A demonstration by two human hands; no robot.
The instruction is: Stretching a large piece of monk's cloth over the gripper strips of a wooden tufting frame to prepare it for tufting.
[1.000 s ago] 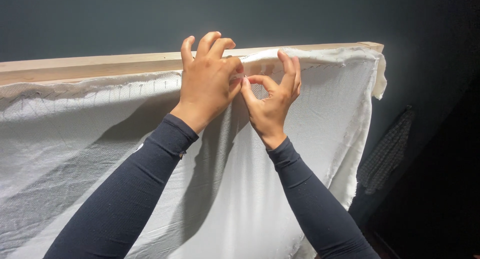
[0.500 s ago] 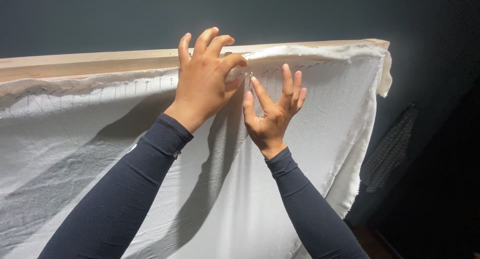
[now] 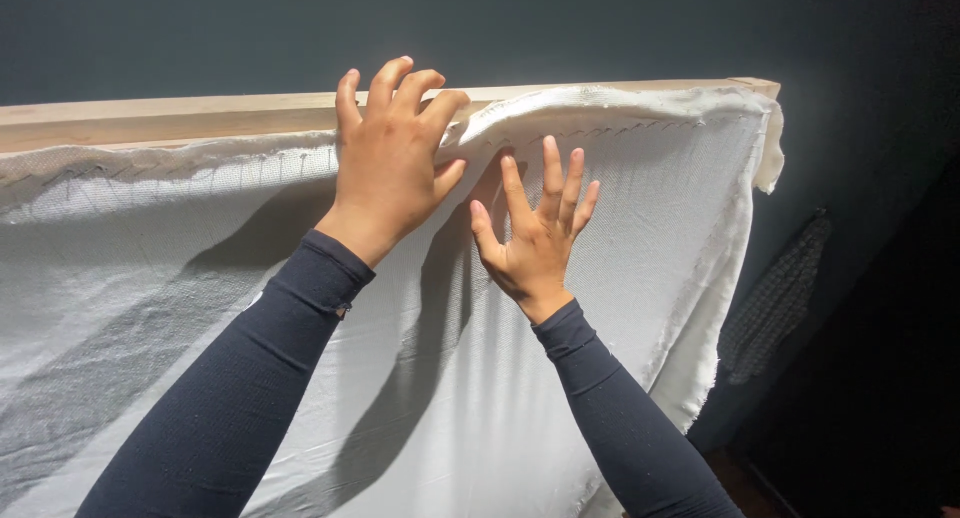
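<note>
- Nearest the camera: two forearms in dark navy sleeves (image 3: 250, 398), reaching up and away from the lower edge of the view.
- Beyond the sleeves: a sheet of white canvas cloth (image 3: 420, 408), hung down over the front of the frame, creased, with long shadows of both arms across it.
- Right hand (image 3: 535, 240): laid flat against the cloth just under its upper fold, palm on the fabric, fingers spread wide and pointed upward; released, nothing pinched or clasped.
- Left hand (image 3: 388, 163): set higher and just left of the right hand, palm pressed on the cloth, fingers curled over the top of the bar, thumb stretched toward the fold; bent round the edge of bar and cloth together, though whether truly clenched could not be told from behind.
- Top edge of the cloth (image 3: 600, 103): rolled over the bar to the right of the left hand, frayed, with a loose corner hanging down at the far right end.
- Pale wooden stretcher bar (image 3: 150, 118): horizontal across the view, bare wood exposed to the left of the left hand, covered by cloth to the right.
- Farthest back: a dark grey-blue wall (image 3: 600, 28), and low at right a dim piece of mesh-like fabric (image 3: 780, 298) hanging in shadow.
</note>
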